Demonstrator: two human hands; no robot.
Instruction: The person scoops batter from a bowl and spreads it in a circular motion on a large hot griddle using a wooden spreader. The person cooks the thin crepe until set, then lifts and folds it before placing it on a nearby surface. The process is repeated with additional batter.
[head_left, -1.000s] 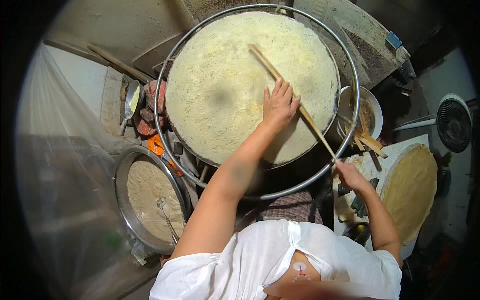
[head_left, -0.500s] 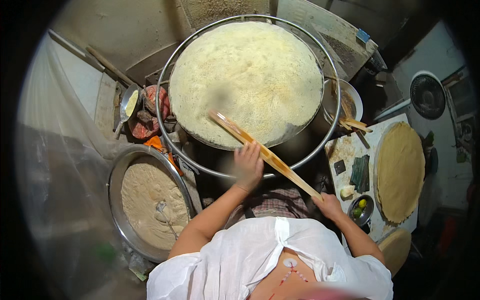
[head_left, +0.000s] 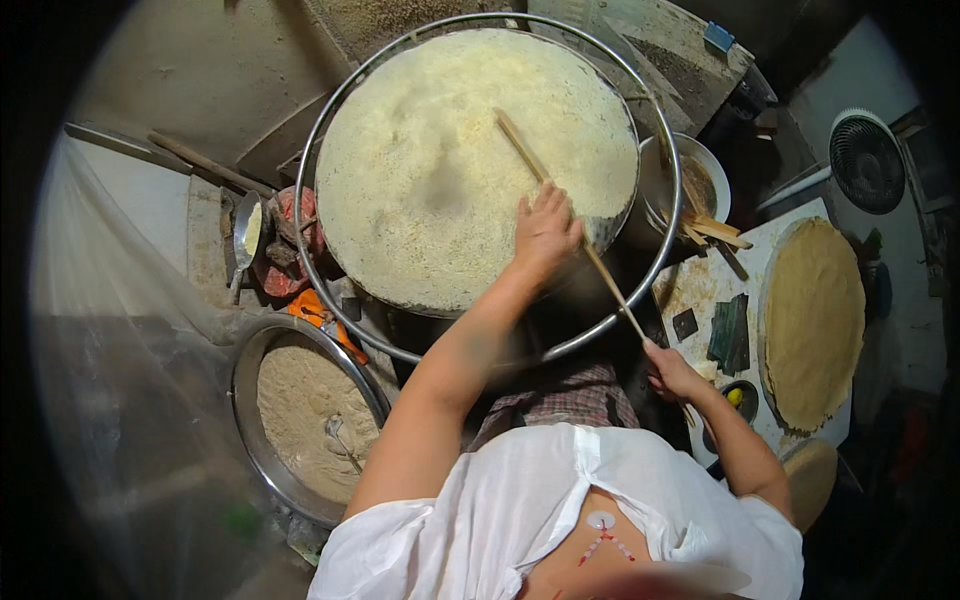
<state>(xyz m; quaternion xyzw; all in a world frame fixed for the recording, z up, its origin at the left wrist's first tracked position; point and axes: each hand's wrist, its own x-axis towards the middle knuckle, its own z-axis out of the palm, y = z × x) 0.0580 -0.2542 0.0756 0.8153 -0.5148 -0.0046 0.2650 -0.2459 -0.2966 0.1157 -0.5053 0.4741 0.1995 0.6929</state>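
Observation:
A long, narrow wooden spreader [head_left: 522, 147] lies slantwise over a wide round griddle [head_left: 610, 228] with a pale yellow layer of batter [head_left: 430, 130] on it. In this moment the spreader shows nearly edge-on, its far end on the batter. My left hand [head_left: 548, 232] is on its middle, fingers bent over the wood, above the griddle's near right part. Closed round the near end is my right hand [head_left: 675, 372], close to my body on the right. Dark griddle surface shows beside the spreader at the near right edge.
A metal rail [head_left: 668, 240] rings the griddle. At left stand a big basin [head_left: 243, 400] of beige batter with a ladle [head_left: 335, 428] and a small pan [head_left: 247, 225]. At right, a board [head_left: 690, 270] bears a large round flatbread [head_left: 812, 325], near a bowl [head_left: 715, 170] and a fan [head_left: 866, 160].
My left hand has moved up and to the right along with the spreader. The spreader has turned from its broad side to its thin edge and stands steeper. The view has shifted slightly.

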